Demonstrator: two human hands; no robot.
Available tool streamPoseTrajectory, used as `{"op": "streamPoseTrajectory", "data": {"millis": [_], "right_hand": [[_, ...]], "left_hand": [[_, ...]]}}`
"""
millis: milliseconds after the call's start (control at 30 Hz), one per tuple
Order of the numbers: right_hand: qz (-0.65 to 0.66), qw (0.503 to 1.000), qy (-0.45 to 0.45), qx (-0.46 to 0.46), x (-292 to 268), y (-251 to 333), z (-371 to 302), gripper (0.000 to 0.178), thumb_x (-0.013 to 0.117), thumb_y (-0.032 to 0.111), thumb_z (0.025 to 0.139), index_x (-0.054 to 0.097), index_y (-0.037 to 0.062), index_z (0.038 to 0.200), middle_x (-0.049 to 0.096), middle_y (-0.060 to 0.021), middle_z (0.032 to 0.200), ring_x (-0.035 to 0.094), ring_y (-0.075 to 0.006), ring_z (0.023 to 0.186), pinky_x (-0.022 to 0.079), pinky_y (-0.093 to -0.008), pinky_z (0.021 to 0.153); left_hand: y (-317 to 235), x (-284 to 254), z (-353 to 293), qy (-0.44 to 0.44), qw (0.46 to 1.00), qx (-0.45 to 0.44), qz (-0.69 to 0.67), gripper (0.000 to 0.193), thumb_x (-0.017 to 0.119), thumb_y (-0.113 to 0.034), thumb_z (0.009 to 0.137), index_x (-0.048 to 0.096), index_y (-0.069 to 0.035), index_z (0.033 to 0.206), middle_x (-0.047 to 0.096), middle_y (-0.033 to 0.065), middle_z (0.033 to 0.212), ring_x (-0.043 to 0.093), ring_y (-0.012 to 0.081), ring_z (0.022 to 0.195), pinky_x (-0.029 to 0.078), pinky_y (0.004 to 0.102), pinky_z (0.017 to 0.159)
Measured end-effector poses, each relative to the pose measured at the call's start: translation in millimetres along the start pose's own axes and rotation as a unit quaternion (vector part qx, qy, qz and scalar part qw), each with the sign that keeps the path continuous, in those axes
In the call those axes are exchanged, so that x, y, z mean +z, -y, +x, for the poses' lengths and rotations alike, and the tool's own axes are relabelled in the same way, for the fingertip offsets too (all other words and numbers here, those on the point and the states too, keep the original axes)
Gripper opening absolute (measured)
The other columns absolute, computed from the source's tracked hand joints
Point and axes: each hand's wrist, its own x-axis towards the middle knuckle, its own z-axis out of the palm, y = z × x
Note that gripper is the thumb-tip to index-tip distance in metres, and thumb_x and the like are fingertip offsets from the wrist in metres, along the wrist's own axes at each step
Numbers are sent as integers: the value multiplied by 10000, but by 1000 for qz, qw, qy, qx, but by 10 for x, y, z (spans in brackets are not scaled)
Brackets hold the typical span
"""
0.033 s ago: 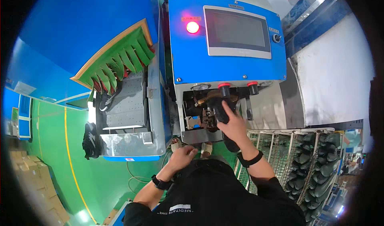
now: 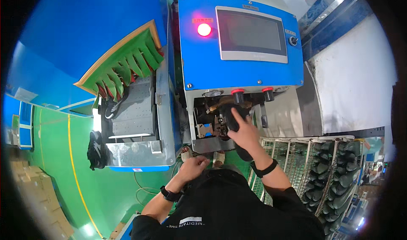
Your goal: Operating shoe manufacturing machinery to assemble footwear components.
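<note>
There are two hands, a left hand and a right hand, and two black wristbands. One dark shoe is at the right hand, two sneakers farther left. The machine has one screen, one lit red lamp and two red-ringed knobs. The boxes at left are too crowded to count.

A red lamp glows on a blue machine panel, its black knobs ringed in red. Below, a long object shows black. A yellow stripe marks the green floor.
</note>
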Motion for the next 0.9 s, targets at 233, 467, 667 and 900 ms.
{"op": "streamPoseTrajectory", "data": {"millis": [233,467,667,900], "right_hand": [[-59,996,57,40,111,276,409,770,625,407,897,382,57,1538,486,-318,1239,640,-490,998,552,-519,820],[-60,997,15,36,232,208,243,783,598,353,951,245,-7,1550,427,-372,1215,616,-536,931,549,-548,794],[-40,997,-48,41,253,188,-44,917,657,314,917,104,49,1598,403,-446,1262,596,-576,936,533,-566,756],[17,956,-240,-169,383,-178,-865,809,812,216,761,477,186,1496,517,-291,1263,614,-481,988,561,-495,755]], "left_hand": [[-112,-199,-1,111,990,81,12,434,603,-414,993,696,-68,1237,737,174,1046,712,272,992,537,381,880],[126,-143,206,205,968,141,41,423,572,-400,1014,688,-67,1248,695,166,1229,664,331,1120,499,408,975],[-24,-138,265,231,943,218,95,405,559,-367,1015,651,-69,1274,703,181,1135,672,346,1070,505,438,933],[-218,-34,244,212,970,81,-91,491,476,-457,1063,606,-41,1287,706,149,1101,683,253,980,530,392,849]]}}
